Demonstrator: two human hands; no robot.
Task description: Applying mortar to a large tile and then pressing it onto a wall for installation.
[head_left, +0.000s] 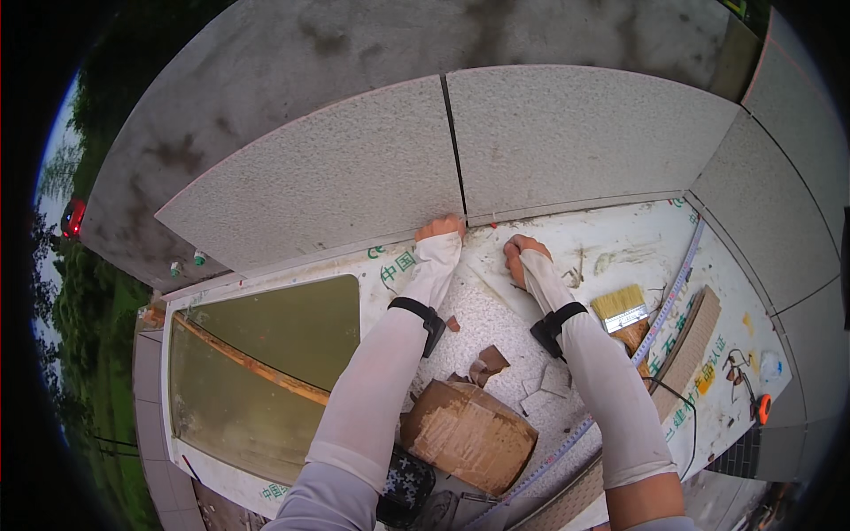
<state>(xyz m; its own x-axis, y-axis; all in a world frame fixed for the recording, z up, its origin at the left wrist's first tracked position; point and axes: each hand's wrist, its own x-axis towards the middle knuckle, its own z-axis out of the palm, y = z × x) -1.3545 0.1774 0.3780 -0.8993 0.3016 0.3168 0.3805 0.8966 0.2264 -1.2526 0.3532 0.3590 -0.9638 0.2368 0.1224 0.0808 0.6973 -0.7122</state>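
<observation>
The left hand (440, 227) is pressed against the lower edge of the left slab (328, 181), just beside the dark joint (454, 142); whether its fingers are clenched cannot be told. The right hand (519, 255) is curled and empty, resting on the ledge (620, 234) below the right slab (584, 133). Even pressure at the corner is judged best, so that the joint is kept straight. A brush (622, 311) is seen to the right. Nearer, a torn cardboard box (467, 432) is seen; its contents cannot be told.
</observation>
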